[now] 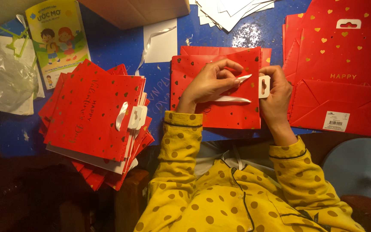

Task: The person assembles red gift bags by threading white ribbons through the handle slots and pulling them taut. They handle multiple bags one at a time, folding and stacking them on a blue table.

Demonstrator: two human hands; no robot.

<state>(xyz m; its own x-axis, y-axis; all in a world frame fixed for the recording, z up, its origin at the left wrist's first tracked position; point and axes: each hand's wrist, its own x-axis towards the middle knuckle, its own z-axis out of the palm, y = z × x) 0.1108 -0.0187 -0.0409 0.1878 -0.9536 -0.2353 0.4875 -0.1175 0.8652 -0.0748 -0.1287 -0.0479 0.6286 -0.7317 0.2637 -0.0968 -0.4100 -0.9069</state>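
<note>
Yellow dotted sleeves lead to both hands over a flat red bag on the blue table. Left hand pinches a white ribbon — it runs sideways toward the right hand, which grips a white tab at the bag's right edge — just beside the ribbon's tip.

Both my forearms, in yellow dotted sleeves, reach fwd over the table's near edge: L hand palm-down w/ fingers curled & pinching, R hand just beside it, thumb & fingers closed in a grip.
</note>
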